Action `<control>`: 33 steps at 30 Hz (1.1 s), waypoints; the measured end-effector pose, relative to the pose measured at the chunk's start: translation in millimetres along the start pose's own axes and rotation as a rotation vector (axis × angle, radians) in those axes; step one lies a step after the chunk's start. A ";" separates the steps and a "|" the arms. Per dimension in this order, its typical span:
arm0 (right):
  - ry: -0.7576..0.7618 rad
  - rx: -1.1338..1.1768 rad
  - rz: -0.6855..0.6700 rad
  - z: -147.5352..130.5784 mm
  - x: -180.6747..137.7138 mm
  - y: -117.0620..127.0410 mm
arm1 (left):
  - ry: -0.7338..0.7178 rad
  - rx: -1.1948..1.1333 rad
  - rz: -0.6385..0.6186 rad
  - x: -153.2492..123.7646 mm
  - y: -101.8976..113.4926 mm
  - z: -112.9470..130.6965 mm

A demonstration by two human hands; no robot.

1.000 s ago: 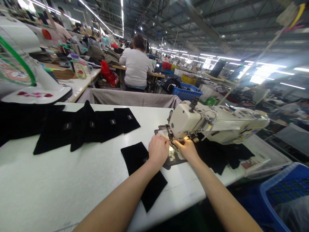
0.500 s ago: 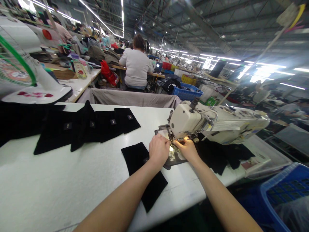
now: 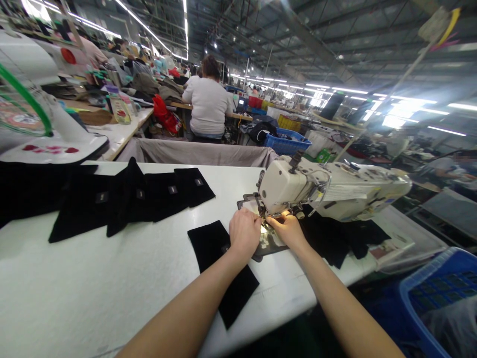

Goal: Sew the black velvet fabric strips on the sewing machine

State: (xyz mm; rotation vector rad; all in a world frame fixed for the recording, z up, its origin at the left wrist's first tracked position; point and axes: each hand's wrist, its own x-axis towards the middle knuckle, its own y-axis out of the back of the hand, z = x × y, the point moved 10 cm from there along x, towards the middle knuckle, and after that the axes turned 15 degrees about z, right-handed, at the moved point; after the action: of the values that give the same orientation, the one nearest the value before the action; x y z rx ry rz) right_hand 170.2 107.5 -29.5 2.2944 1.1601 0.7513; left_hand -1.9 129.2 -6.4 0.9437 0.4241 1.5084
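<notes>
At the needle of a white sewing machine (image 3: 278,191), both hands meet under its small lamp. My left hand (image 3: 244,231) is closed, thumb and fingertips pinched together just left of the needle. From the right, my right hand (image 3: 288,229) reaches in with its fingertips pressed together beside the presser foot. Whatever lies between the fingers is too small to make out. A black fabric piece (image 3: 238,298) lies flat on the white table (image 3: 149,278), partly beneath my left hand and forearm. More black fabric (image 3: 324,238) rests behind the needle, under the machine's arm.
Several black pieces with small labels (image 3: 172,190) overlap along the table's left side. A white fan (image 3: 55,144) with a green rim stands at far left. A blue basket (image 3: 406,298) is at lower right. Ahead, a person in a white top (image 3: 208,104) sits facing away.
The view has shifted very slightly. Both hands stay at the needle in nearly the same pose, and the black pieces have not moved on the table.
</notes>
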 end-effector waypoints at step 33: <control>0.113 0.033 -0.045 -18.6 -6.2 -0.4 | -0.009 0.001 0.039 -3.1 1.1 -0.6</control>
State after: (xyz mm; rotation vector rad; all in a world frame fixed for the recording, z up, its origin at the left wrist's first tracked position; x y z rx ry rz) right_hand 154.8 105.4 -17.6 2.2693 1.2791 0.8605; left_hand -3.3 126.3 -6.9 0.9635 0.4020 1.5387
